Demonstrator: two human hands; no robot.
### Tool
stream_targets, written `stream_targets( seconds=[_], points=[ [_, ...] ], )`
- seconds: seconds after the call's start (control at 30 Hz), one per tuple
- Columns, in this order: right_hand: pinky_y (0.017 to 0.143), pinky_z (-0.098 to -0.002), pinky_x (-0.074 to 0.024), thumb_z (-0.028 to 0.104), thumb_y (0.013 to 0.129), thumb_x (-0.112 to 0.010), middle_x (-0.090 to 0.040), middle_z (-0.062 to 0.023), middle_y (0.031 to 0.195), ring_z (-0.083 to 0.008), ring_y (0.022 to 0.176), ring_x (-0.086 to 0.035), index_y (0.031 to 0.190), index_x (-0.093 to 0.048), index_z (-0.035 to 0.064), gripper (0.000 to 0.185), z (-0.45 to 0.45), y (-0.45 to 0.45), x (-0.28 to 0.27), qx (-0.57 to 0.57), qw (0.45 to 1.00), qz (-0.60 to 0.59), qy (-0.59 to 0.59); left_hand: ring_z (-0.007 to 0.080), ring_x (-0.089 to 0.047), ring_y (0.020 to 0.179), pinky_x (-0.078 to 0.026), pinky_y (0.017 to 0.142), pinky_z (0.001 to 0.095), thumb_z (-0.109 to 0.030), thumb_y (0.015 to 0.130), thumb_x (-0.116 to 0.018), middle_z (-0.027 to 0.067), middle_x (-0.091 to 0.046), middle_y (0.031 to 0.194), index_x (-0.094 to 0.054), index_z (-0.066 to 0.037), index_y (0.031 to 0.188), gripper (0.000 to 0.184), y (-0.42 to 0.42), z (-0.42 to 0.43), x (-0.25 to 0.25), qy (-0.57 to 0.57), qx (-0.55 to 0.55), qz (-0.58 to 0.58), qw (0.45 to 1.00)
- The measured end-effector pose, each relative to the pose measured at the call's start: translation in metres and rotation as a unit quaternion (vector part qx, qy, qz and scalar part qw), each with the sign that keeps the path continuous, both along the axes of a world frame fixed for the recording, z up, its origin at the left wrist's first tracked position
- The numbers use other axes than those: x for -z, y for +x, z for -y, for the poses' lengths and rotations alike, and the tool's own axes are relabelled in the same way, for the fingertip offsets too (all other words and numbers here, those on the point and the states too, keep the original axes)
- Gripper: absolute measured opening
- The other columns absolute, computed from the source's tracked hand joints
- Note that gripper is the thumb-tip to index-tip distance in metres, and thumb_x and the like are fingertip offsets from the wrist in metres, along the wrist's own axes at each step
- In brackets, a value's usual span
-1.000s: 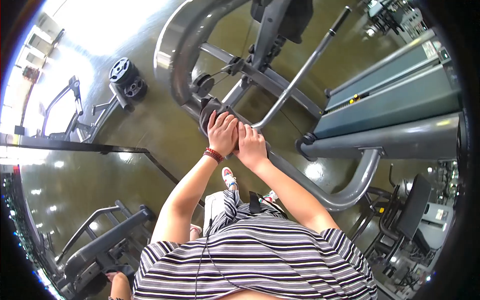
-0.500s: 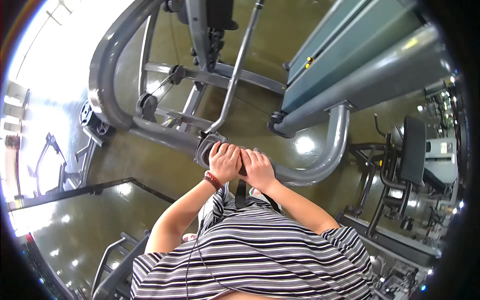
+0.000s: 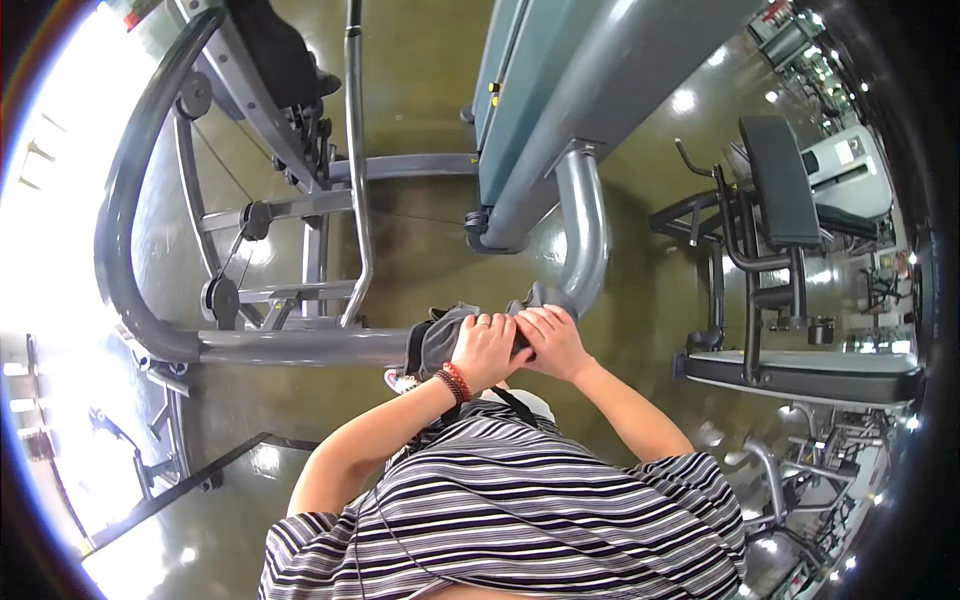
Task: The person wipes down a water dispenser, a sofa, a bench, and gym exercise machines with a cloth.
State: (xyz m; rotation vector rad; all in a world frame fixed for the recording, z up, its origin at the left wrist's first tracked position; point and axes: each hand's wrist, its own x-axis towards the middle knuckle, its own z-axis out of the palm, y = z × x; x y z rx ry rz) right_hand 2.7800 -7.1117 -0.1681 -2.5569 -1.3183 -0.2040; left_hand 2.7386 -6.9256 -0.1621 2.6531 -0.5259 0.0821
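A dark grey cloth [image 3: 432,345] lies draped over the lower tube [image 3: 300,347] of a grey gym machine frame. My left hand [image 3: 484,350], with red and dark beaded bracelets at the wrist, presses on the cloth with its fingers curled over the tube. Beside it, my right hand [image 3: 552,340] grips the cloth close to where the tube bends upward. The two hands nearly touch, thumbs toward each other. Part of the cloth and the tube beneath are hidden under my fingers.
Pulleys [image 3: 256,220] and a slim upright bar [image 3: 356,170] stand beyond the tube at left. A green-grey machine housing [image 3: 530,110] rises ahead. To the right is a padded bench machine [image 3: 780,180]. A shoe [image 3: 400,381] shows below the tube.
My hands and the cloth have shifted right along the tube, nearer its bend. The view has turned, and the cloth now shows more spread out.
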Motion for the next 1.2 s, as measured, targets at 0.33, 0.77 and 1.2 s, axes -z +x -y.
stream_targets(
  seconds=[0.33, 0.77, 1.2],
  points=[
    [0.108, -0.0444, -0.0290, 0.046, 0.058, -0.078, -0.054, -0.0069, 0.122, -0.0232, 0.121, -0.048, 0.122, -0.052, 0.0084, 0.078, 0.050, 0.033, -0.003, -0.015, 1.000, -0.021, -0.015, 0.0288, -0.064, 0.087, -0.051, 0.072, 0.0387, -0.046, 0.067, -0.077, 0.0157, -0.060, 0.103, -0.045, 0.005, 0.118, 0.080, 0.029, 0.046, 0.000, 0.034, 0.042, -0.091, 0.994],
    [0.096, -0.0449, -0.0369, 0.040, 0.053, -0.082, -0.056, -0.0096, 0.111, -0.0271, 0.106, -0.053, 0.115, -0.052, 0.0050, 0.077, -0.013, 0.000, -0.015, 0.014, 0.999, -0.033, -0.012, 0.0259, -0.061, 0.093, -0.046, 0.078, 0.0385, -0.046, 0.062, -0.078, 0.0107, -0.059, 0.100, -0.049, 0.001, 0.117, 0.078, 0.007, -0.012, 0.002, 0.047, 0.066, -0.062, 0.995],
    [0.087, -0.0434, -0.0453, 0.046, 0.064, -0.078, -0.057, -0.0122, 0.113, -0.0297, 0.103, -0.056, 0.122, -0.048, 0.0007, 0.079, -0.195, -0.032, 0.001, -0.044, 0.993, -0.073, -0.080, 0.0210, -0.057, 0.100, -0.044, 0.088, 0.0349, -0.050, 0.055, -0.078, 0.0059, -0.059, 0.104, -0.053, -0.001, 0.119, 0.085, -0.055, -0.200, 0.000, 0.071, -0.010, 0.047, 0.996]
  ],
)
